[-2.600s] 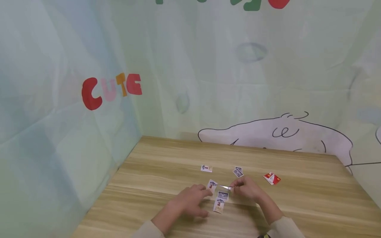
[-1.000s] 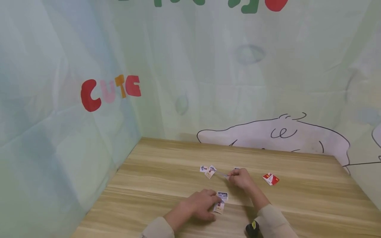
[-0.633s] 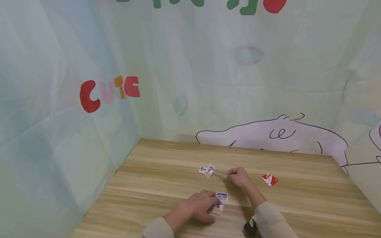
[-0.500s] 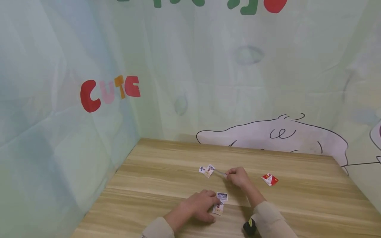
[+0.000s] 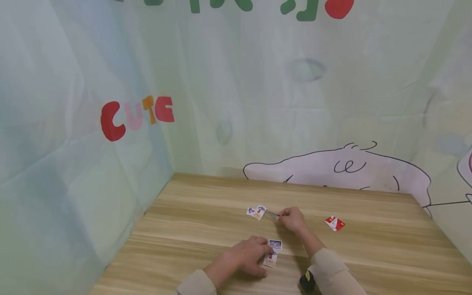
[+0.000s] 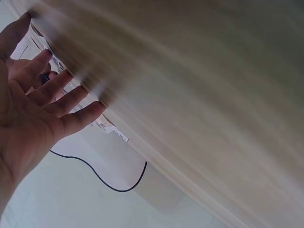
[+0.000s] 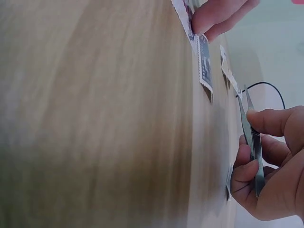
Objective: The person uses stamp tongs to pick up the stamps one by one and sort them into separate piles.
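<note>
My right hand (image 5: pixel 293 220) holds a pair of metal tweezers (image 7: pixel 257 151) between thumb and fingers. The tweezer tips reach a pale postage stamp (image 5: pixel 259 212), which overlaps another stamp (image 5: pixel 250 211) on the table; whether they still pinch it I cannot tell. Palm down, my left hand (image 5: pixel 247 256) has its fingers spread, and a fingertip rests on a stamp (image 5: pixel 271 261) nearer to me. A dark stamp (image 5: pixel 275 245) touches that one's far edge. In the left wrist view the fingers of the left hand (image 6: pixel 42 104) stretch out against the tabletop.
Red-and-white stamps (image 5: pixel 334 223) lie to the right on the wooden table (image 5: pixel 206 200). A black wrist strap piece (image 5: pixel 307 282) hangs by the right sleeve. Printed cloth walls (image 5: pixel 221 82) border the table at the left and back.
Since the first frame, the tweezers have taken a stamp from beside the left hand to the farther stamp. My left hand has shifted right onto the nearer stamp. The right hand hides the dark stamps behind it.
</note>
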A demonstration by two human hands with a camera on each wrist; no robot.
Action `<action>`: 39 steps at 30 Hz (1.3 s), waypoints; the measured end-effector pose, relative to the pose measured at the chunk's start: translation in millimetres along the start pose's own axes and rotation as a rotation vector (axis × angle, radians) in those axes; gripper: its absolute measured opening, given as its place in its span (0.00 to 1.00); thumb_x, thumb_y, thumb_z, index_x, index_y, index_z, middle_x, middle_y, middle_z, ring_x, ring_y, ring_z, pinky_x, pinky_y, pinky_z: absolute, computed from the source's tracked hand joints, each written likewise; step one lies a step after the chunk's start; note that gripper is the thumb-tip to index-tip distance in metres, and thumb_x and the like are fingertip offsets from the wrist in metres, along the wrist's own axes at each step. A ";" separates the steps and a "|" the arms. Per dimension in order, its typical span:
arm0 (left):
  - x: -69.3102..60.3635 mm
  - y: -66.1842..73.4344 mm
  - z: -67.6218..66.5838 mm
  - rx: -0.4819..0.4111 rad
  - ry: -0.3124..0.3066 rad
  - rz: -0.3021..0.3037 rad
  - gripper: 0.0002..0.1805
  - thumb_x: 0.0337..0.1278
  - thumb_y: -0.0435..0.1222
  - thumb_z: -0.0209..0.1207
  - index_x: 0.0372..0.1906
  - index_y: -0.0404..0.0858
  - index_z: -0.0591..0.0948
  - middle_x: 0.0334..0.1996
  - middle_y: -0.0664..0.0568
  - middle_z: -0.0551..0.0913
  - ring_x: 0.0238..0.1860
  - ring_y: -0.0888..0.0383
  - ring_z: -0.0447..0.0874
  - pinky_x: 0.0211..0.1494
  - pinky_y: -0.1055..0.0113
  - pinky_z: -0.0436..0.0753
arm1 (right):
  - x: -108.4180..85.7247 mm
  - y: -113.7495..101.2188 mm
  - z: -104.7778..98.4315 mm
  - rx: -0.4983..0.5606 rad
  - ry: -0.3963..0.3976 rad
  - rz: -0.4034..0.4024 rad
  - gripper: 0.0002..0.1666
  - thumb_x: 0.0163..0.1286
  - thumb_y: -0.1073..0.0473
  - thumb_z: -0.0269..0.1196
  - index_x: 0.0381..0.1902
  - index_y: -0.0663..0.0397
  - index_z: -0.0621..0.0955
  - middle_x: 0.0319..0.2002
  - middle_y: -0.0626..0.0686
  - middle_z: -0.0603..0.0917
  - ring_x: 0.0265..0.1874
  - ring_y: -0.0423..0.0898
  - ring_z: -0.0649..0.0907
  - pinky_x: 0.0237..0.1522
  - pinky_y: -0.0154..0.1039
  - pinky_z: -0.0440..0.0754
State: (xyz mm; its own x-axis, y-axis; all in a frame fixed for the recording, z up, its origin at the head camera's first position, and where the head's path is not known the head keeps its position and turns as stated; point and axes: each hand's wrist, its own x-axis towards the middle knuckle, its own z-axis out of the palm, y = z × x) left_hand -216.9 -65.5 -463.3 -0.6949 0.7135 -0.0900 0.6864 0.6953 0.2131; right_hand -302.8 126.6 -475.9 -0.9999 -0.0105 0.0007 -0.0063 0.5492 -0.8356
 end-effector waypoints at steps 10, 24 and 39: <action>-0.9 2.1 1.4 0.007 -0.002 -0.001 0.31 0.40 0.51 0.68 0.55 0.49 0.77 0.56 0.53 0.72 0.55 0.56 0.69 0.54 0.62 0.73 | 1.9 -1.2 0.4 -0.056 -0.016 0.011 0.06 0.52 0.68 0.63 0.30 0.65 0.81 0.24 0.52 0.78 0.24 0.47 0.75 0.25 0.36 0.73; -1.9 2.6 -1.8 0.038 0.000 0.029 0.30 0.41 0.51 0.67 0.54 0.49 0.77 0.56 0.53 0.72 0.54 0.56 0.70 0.53 0.65 0.72 | 1.2 -8.8 5.2 -0.100 -0.018 -0.053 0.06 0.52 0.67 0.63 0.30 0.64 0.83 0.23 0.50 0.78 0.22 0.44 0.74 0.23 0.36 0.73; -0.3 3.4 -6.4 0.034 -0.002 0.017 0.30 0.40 0.51 0.68 0.54 0.49 0.78 0.55 0.54 0.72 0.53 0.57 0.70 0.53 0.66 0.72 | 3.2 -16.0 -2.1 -0.247 -0.025 -0.101 0.05 0.49 0.66 0.66 0.27 0.59 0.84 0.33 0.54 0.82 0.28 0.47 0.76 0.29 0.40 0.75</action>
State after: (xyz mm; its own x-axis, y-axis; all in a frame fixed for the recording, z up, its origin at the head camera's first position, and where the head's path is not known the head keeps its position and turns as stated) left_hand -215.8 -63.9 -456.4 -0.6830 0.7250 -0.0886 0.7046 0.6860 0.1817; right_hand -305.9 119.6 -461.4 -0.9936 -0.0943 0.0616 -0.1111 0.7319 -0.6723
